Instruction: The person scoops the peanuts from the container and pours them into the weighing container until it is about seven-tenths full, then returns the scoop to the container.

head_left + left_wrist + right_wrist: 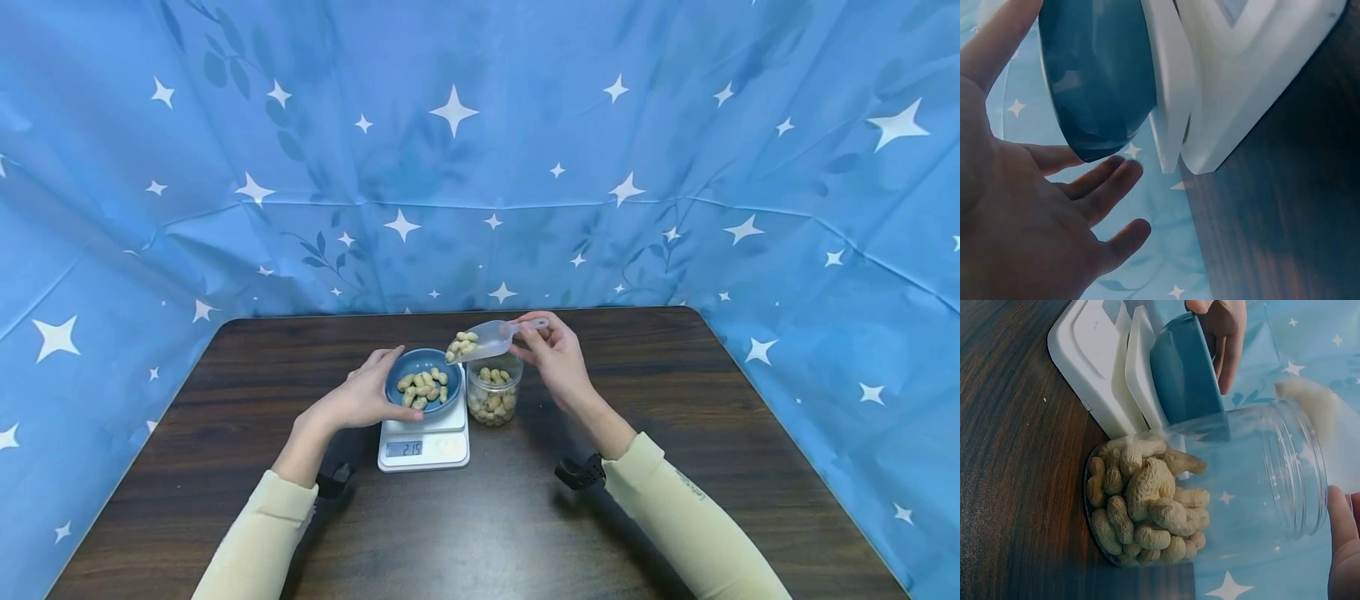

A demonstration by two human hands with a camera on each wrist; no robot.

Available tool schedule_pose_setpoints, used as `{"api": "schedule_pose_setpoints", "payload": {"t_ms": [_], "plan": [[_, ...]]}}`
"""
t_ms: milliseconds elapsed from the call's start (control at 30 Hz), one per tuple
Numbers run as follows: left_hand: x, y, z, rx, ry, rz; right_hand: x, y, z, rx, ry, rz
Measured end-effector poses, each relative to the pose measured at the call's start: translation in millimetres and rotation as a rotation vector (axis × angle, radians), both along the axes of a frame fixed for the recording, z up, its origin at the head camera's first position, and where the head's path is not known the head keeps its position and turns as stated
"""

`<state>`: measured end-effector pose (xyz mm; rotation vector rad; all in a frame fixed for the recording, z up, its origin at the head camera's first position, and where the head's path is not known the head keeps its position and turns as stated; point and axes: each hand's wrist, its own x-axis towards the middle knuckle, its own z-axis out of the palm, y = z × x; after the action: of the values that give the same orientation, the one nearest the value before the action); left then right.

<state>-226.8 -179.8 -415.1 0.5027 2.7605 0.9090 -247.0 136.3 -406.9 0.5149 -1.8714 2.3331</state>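
Left hand (352,400) reaches in from the near left with the palm turned toward the blue bowl (411,364), holding it between a thumb laid at the near rim and an index finger at the far side. In the left wrist view, the other fingers fan out loosely beyond the bowl. Right hand (555,358) is raised, bent inward at the wrist, with thumb and fingers closed narrowly on the handle of a clear scoop (495,337). The scoop slants down to the left, its mouth at the bowl's right rim, several peanuts (462,343) gathered near its lip.

More peanuts (423,389) lie in the bowl, which sits on a white kitchen scale (446,452); its display shows the digits 2, 1 and 5. Just right of the scale, below the scoop, a clear jar (1241,481) stands upright on the dark wooden table (517,525), peanuts filling its lower part.

Both forearms angle inward from the near side in pale sleeves (690,517). Behind the table hangs a blue cloth (480,158) patterned with white stars.
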Motion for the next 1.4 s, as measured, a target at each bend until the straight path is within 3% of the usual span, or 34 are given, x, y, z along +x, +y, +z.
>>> {"api": "schedule_pose_setpoints", "payload": {"t_ms": [267,767,1133,1400], "plan": [[-0.9,0.5,-2.3,0.005,-0.033,0.000,-0.4,-6.8,3.9,0.105,0.034,0.012],[-0.9,0.7,-2.9,0.029,-0.025,-0.004,-5.8,-10.2,14.8,0.225,0.138,0.089],[-2.2,-0.2,-3.0,0.041,-0.045,-0.003,-4.4,-14.7,25.4,0.381,0.205,0.053],[-1.3,0.1,-2.1,0.029,-0.045,-0.002,-3.6,-13.9,29.6,0.429,0.222,0.031]]}}
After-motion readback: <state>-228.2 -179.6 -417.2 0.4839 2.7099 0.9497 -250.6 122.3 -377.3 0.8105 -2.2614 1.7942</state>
